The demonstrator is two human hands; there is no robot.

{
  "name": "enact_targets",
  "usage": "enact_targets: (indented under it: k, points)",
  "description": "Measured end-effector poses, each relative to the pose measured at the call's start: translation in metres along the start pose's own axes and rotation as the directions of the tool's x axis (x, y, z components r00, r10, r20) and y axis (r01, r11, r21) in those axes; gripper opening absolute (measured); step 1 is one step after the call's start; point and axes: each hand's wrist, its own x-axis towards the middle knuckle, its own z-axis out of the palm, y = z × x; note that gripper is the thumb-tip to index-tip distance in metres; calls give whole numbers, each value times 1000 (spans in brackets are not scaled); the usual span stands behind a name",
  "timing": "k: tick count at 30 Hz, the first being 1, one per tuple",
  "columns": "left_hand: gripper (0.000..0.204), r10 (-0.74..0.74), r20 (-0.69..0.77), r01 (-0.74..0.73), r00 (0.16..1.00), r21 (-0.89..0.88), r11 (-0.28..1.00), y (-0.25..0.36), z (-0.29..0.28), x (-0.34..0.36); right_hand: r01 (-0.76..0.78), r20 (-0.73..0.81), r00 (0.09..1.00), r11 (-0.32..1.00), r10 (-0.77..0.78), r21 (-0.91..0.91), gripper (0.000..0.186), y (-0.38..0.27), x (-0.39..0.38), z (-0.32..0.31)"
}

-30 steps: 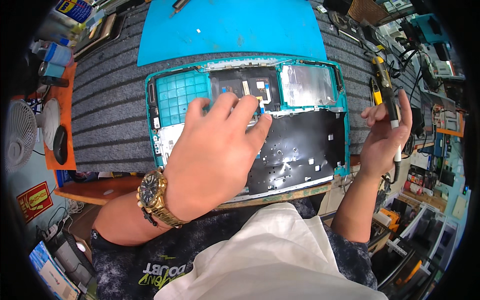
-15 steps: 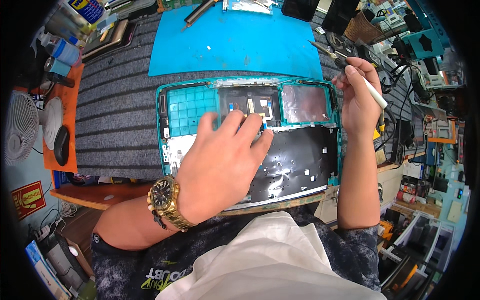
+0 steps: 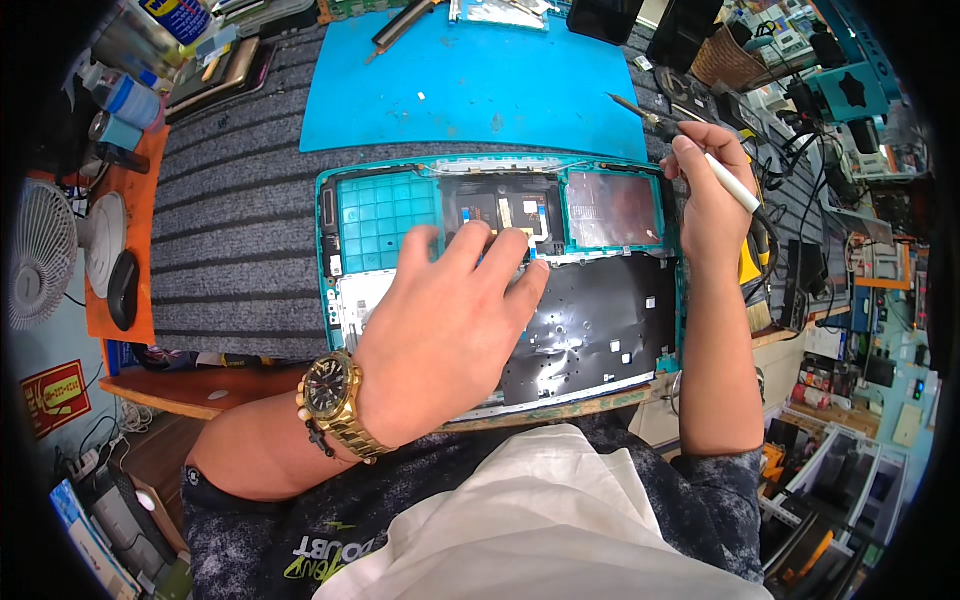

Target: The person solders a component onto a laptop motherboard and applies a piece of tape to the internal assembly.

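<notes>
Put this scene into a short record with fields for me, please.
Left grip: fingers bent over the middle of the laptop shell; whether it pinches anything is hidden
Right grip: closed on the iron, which points away and left
Laptop shell: teal, black sheet over its near right part
Beyond shell: blue mat
Left wrist: gold watch
Far left: fan, black mouse

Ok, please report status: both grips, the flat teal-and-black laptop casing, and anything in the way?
Right grip closed on white-handled, pen-shaped tool. Laptop casing lying on grey striped mat. Left grip over casing, hiding part of it.
</notes>
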Motion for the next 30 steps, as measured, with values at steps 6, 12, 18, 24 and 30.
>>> enact_targets:
  k: [6, 12, 18, 24, 30]
  points:
    - [48, -1, 0, 1, 1000, -9, 1000, 0, 0, 0, -41, 187, 982, 996, 26, 77, 23, -16, -7, 16]
    - [49, 9, -13, -9, 1000, 3, 1000, -1, 0, 0, -34, 222, 975, 999, 25, 40, 22, -14, -14, 42]
    - [48, 3, -20, -3, 1000, 0, 1000, -1, 1, -1, -14, 219, 976, 1000, 15, -6, 22, -11, -15, 50]
    - [48, -2, -7, 2, 1000, 3, 1000, 0, 1, 0, 14, 221, 975, 999, -4, -40, 22, -10, -16, 52]
    - [48, 0, -5, 0, 1000, -6, 1000, -1, 1, -1, 32, 220, 975, 998, -20, -50, 22, -9, -16, 52]
